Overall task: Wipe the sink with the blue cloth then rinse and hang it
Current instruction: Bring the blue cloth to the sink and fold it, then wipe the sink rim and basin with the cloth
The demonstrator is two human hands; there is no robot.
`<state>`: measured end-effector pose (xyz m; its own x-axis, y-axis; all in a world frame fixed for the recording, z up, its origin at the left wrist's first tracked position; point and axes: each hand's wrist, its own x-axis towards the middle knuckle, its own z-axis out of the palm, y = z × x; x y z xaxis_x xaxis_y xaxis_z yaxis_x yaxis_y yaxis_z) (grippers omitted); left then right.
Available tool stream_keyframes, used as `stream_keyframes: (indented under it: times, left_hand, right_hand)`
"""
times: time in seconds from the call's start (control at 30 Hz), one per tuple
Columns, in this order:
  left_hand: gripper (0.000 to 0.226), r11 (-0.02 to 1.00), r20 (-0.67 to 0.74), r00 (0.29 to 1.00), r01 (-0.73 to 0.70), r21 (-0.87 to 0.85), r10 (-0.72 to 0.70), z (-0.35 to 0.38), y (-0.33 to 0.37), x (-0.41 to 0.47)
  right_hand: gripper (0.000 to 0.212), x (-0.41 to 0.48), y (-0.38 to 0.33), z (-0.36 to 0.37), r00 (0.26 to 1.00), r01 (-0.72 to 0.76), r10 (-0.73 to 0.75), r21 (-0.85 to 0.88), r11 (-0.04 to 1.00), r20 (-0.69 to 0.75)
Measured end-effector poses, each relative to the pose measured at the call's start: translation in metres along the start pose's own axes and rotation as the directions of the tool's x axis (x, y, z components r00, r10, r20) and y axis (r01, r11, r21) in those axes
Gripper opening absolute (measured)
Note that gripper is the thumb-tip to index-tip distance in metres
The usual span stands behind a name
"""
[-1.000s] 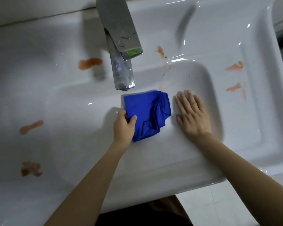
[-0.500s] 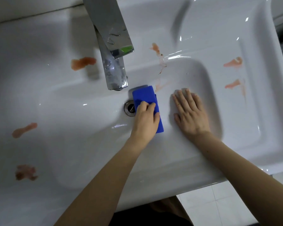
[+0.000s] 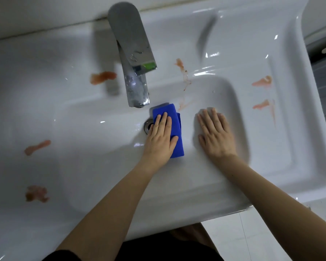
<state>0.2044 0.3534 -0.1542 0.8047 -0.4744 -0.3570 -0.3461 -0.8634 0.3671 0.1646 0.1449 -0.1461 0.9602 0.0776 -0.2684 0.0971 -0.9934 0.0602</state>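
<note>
A folded blue cloth (image 3: 174,117) lies in the basin of the white sink (image 3: 83,166), just right of the drain (image 3: 148,126). My left hand (image 3: 161,140) presses flat on top of the cloth, fingers pointing to the tap. My right hand (image 3: 215,133) rests flat and bare on the basin floor, a short gap to the right of the cloth. Orange-pink smears mark the sink: one streak (image 3: 183,105) on the basin wall just beyond the cloth.
A chrome tap (image 3: 134,59) overhangs the basin right above the drain. More orange smears sit on the left ledge (image 3: 37,146), near the tap base (image 3: 102,77) and on the right ledge (image 3: 262,81). White floor tiles (image 3: 252,238) show below the sink's front edge.
The cloth went from a loose spread to a narrow folded pad, shifted right off the drain. My left hand moved from its edge to flat on top. My right hand stayed put.
</note>
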Motion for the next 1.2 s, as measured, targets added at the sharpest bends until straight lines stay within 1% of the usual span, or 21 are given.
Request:
stream_keyframes:
  times: [0.07,0.13,0.2,0.23,0.33,0.47,0.5,0.53,0.57,0.6,0.67,0.73,0.8,0.83,0.87,0.9,0.97,1.03,1.07,1.13,1.2]
  left_hand:
    - [0.060,0.999,-0.029,0.999,-0.021,-0.037,0.020,-0.018,-0.012,-0.010]
    - [0.057,0.999,-0.059,0.998,0.033,-0.042,-0.035,-0.030,-0.029,-0.027]
    - [0.059,0.994,-0.062,0.992,0.107,-0.009,-0.107,-0.034,-0.049,-0.046]
    - [0.060,0.989,-0.051,0.988,0.145,0.019,-0.144,-0.033,-0.059,-0.055]
    - [0.060,0.967,-0.019,0.973,0.230,0.106,-0.230,-0.027,-0.083,-0.073]
    - [0.063,0.957,0.001,0.975,0.219,0.192,-0.223,-0.016,-0.098,-0.082]
    - [0.064,0.957,-0.001,0.976,0.215,0.195,-0.219,-0.014,-0.100,-0.082]
    - [0.065,0.957,-0.002,0.975,0.220,0.192,-0.223,-0.013,-0.100,-0.081]
    - [0.065,0.955,0.006,0.972,0.230,0.185,-0.235,-0.013,-0.099,-0.081]
    - [0.065,0.955,0.014,0.970,0.237,0.176,-0.243,-0.013,-0.098,-0.082]
    - [0.063,0.962,0.034,0.971,0.231,0.145,-0.238,-0.016,-0.098,-0.083]
    - [0.058,0.973,0.070,0.973,0.216,0.086,-0.222,-0.021,-0.102,-0.085]
    - [0.048,0.969,0.103,0.967,0.241,-0.060,-0.234,-0.035,-0.103,-0.087]
    - [0.043,0.952,0.110,0.960,0.272,-0.142,-0.258,-0.043,-0.102,-0.089]
    - [0.041,0.934,0.125,0.951,0.303,-0.189,-0.283,-0.052,-0.100,-0.093]
    - [0.045,0.921,0.107,0.946,0.323,-0.219,-0.306,-0.062,-0.099,-0.099]
    - [0.058,0.909,0.019,0.948,0.310,-0.278,-0.318,-0.081,-0.097,-0.117]
    - [0.045,0.896,-0.043,0.939,0.310,-0.319,-0.340,-0.098,-0.098,-0.141]
    - [0.040,0.882,-0.078,0.930,0.313,-0.351,-0.361,-0.103,-0.100,-0.153]
    - [0.038,0.848,-0.159,0.894,0.322,-0.421,-0.418,-0.112,-0.106,-0.181]
    - [0.042,0.844,-0.259,0.854,0.314,-0.435,-0.451,-0.116,-0.117,-0.212]
  right_hand:
    - [0.058,0.000,-0.008,-0.011,0.999,-0.052,0.051,0.071,0.996,0.015]
    - [0.051,0.002,-0.027,-0.025,0.992,-0.124,0.119,0.269,0.955,0.036]
    - [0.050,0.005,-0.051,-0.036,0.979,-0.206,0.180,0.503,0.840,0.101]
    - [0.050,0.008,-0.062,-0.039,0.969,-0.246,0.205,0.571,0.783,0.135]
    - [0.059,0.024,-0.096,-0.034,0.939,-0.342,0.288,0.623,0.703,0.189]
    - [0.073,0.043,-0.129,-0.028,0.851,-0.504,0.460,0.637,0.583,0.252]
    - [0.073,0.046,-0.133,-0.026,0.823,-0.542,0.486,0.659,0.521,0.293]
    - [0.072,0.048,-0.135,-0.026,0.783,-0.584,0.511,0.700,0.411,0.354]
    - [0.068,0.050,-0.136,-0.026,0.737,-0.619,0.526,0.736,0.272,0.425]
    - [0.060,0.051,-0.136,-0.027,0.699,-0.641,0.525,0.751,0.158,0.486]
    - [0.037,0.052,-0.134,-0.031,0.672,-0.660,0.487,0.749,0.051,0.559]
    - [0.031,0.049,-0.132,-0.039,0.685,-0.639,0.410,0.767,-0.061,0.603]
    - [0.029,0.043,-0.131,-0.053,0.714,-0.616,0.308,0.773,-0.149,0.629]
    - [0.030,0.039,-0.130,-0.062,0.731,-0.606,0.263,0.776,-0.174,0.630]
    - [0.030,0.035,-0.130,-0.071,0.749,-0.595,0.225,0.782,-0.185,0.623]
    - [0.030,0.032,-0.129,-0.080,0.770,-0.582,0.192,0.793,-0.179,0.608]
    - [0.029,0.027,-0.133,-0.102,0.819,-0.545,0.133,0.830,-0.123,0.558]
    - [0.025,0.024,-0.142,-0.125,0.866,-0.492,0.066,0.869,-0.057,0.495]
    - [0.023,0.024,-0.148,-0.136,0.885,-0.464,0.034,0.885,-0.020,0.465]
    - [0.023,0.026,-0.163,-0.153,0.914,-0.400,-0.032,0.913,0.078,0.403]
    - [0.029,0.033,-0.183,-0.167,0.935,-0.315,-0.094,0.925,0.214,0.341]
